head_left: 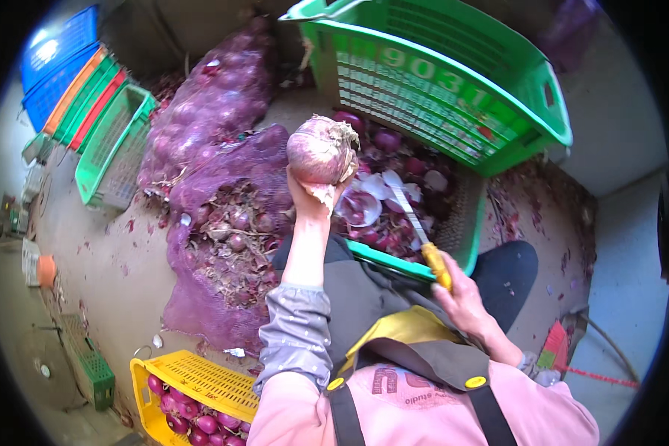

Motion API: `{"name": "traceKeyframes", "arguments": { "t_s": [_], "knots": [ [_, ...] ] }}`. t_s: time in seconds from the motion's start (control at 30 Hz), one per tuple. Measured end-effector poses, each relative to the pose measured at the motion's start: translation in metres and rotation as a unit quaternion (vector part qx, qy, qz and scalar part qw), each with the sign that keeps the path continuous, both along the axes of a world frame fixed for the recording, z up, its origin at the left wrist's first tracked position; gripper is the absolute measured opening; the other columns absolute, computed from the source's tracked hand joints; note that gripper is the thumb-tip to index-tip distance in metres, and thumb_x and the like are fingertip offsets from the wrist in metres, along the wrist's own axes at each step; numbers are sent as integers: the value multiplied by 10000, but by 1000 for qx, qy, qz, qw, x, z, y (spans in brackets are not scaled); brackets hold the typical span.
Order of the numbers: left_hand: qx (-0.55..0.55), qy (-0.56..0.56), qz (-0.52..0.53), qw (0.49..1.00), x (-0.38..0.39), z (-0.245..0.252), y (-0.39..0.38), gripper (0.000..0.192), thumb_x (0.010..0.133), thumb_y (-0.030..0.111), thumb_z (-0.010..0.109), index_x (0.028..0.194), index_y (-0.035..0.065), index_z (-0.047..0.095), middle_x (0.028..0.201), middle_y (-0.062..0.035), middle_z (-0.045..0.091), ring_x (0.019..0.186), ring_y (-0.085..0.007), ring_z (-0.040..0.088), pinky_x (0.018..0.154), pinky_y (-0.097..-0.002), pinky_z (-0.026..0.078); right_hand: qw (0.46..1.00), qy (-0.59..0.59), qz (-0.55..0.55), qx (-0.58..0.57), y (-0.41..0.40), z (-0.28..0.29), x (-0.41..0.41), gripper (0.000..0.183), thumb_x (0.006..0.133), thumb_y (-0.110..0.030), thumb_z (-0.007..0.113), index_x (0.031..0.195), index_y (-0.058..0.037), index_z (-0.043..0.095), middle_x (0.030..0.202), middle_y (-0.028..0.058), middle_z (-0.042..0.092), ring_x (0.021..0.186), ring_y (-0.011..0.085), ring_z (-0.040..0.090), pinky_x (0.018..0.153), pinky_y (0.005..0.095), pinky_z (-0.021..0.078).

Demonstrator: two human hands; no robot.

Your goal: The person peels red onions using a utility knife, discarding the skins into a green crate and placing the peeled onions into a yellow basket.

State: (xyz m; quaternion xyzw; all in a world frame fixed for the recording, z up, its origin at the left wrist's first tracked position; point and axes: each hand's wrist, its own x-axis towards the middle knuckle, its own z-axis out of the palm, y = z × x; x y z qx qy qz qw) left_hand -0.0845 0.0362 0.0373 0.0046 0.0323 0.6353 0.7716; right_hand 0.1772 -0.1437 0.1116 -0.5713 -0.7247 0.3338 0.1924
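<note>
My left hand [305, 196] holds up a large red onion [316, 149] with dry, papery skin peeling off it. In my right hand [464, 298] is a knife [408, 209] gripped by its yellow handle, its blade pointing forward and away from the onion. Below both hands a green plastic crate [475, 223] stands before my knees. Onion skins [382, 237], trimmed pieces and several red onions [388, 139] lie in it. An open purple mesh sack [214, 320] beside my left arm shows unpeeled onions [237, 242] and loose dry skins.
A larger green crate [418, 106] rests tilted at the far side. Behind the open sack lies a full mesh sack of onions [217, 95]. A yellow crate [195, 371] at lower left holds peeled red onions [195, 415]. Stacked crates [83, 95] and a fan [44, 365] stand left.
</note>
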Motion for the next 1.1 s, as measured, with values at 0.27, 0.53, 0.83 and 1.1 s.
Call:
{"name": "traceKeyframes", "arguments": {
  "t_s": [0.27,0.53,0.83,1.1],
  "knots": [
    [88,208,-6,974,76,-53,8,638,792,559,426,1258,124,406,1234,-106,464,1116,-304,461,890,-496,411,928,235,-15,-288,17,27,35,246,893,-246,467,986,-19,463,650,21,482,535,91,467,501,250,401],
    [-129,173,-44,976,76,-47,-15,654,721,519,507,1206,85,444,1141,-121,512,1029,-307,511,874,-479,426,981,118,22,-155,21,36,32,313,866,-256,505,1031,6,465,708,161,527,605,271,513,608,350,435],
    [-46,72,-58,995,68,-61,2,735,730,644,489,1262,143,408,1222,-106,478,1097,-316,480,902,-493,411,995,39,-11,-91,28,41,34,297,857,-226,515,1041,-6,436,753,222,536,687,371,537,634,394,428],
    [-56,87,-118,988,69,-51,-1,688,680,465,602,1236,100,424,1216,-118,480,1098,-308,483,908,-500,408,993,20,31,-116,33,50,24,310,854,-227,521,1071,-31,418,772,248,558,756,431,550,638,445,429]
  ]
}}
